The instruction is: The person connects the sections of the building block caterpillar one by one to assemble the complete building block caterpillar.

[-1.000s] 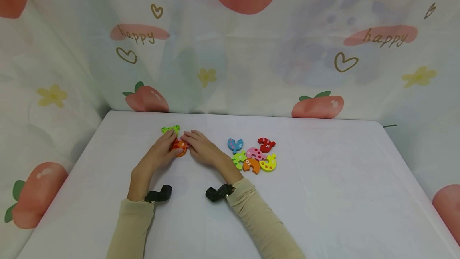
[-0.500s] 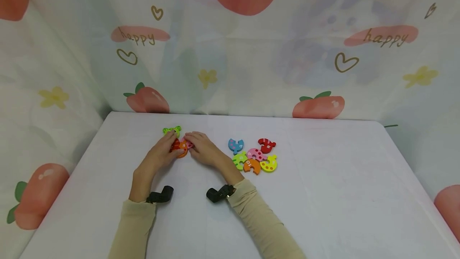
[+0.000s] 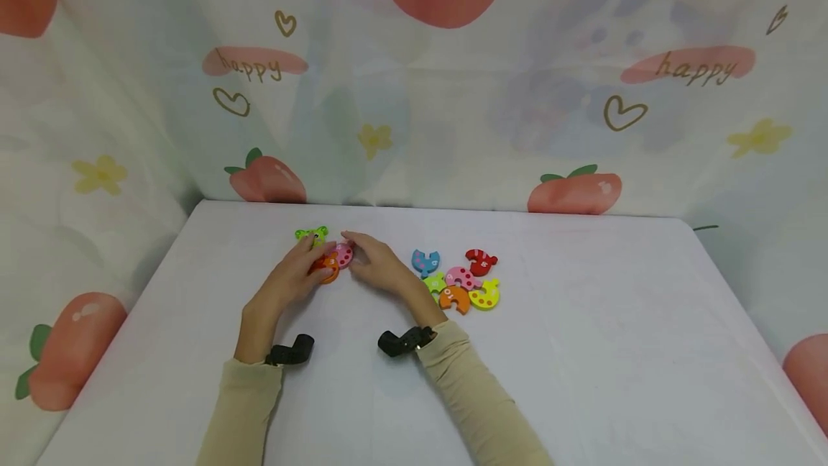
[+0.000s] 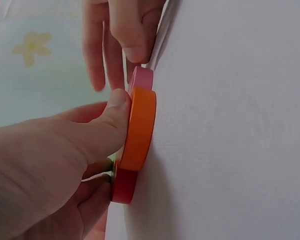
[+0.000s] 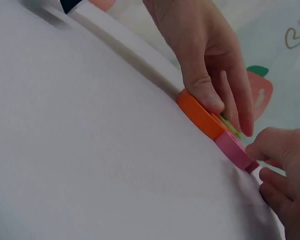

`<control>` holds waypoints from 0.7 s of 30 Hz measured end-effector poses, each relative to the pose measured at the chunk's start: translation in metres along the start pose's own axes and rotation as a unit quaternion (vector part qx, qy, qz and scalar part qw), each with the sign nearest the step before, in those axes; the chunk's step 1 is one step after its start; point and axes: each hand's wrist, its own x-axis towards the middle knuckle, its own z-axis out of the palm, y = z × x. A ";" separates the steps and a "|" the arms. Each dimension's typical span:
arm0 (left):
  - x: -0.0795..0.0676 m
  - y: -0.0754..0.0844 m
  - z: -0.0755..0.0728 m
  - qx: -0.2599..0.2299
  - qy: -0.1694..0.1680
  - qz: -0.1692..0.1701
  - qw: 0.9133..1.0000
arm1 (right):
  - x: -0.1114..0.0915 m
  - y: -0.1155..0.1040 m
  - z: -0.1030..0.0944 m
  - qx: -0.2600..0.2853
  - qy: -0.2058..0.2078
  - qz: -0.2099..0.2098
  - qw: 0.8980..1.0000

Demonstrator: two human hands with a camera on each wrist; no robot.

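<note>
On the white table, several toy puzzle pieces lie joined under my left hand (image 3: 291, 272). Its thumb rests on an orange piece (image 4: 142, 131), while the other fingers stretch over the pieces behind. A red piece (image 4: 124, 187) touches the orange one. At the far end shows a green piece (image 3: 313, 233) shaped like a small animal head with eyes. A pink dotted piece (image 3: 344, 256) sits against the orange one on the right. My right hand (image 3: 383, 262) hovers beside the pink piece, fingers slightly bent and holding nothing. My left fingers partly hide the row.
To the right lies a loose group of pieces: blue (image 3: 425, 261), red (image 3: 481, 262), pink (image 3: 461, 277), orange (image 3: 455, 299), yellow (image 3: 485, 295) and green (image 3: 435, 283). My right forearm partly covers the green one. A printed curtain (image 3: 414, 92) hangs behind the table (image 3: 601, 351).
My right hand has drawn back a little to the right from the pink piece, which now shows more fully. The left hand stays over the joined pieces, with little movement.
</note>
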 end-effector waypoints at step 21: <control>0.001 0.013 0.007 -0.003 0.020 -0.013 1.000 | -0.127 0.017 -0.122 -0.092 0.040 -0.044 0.994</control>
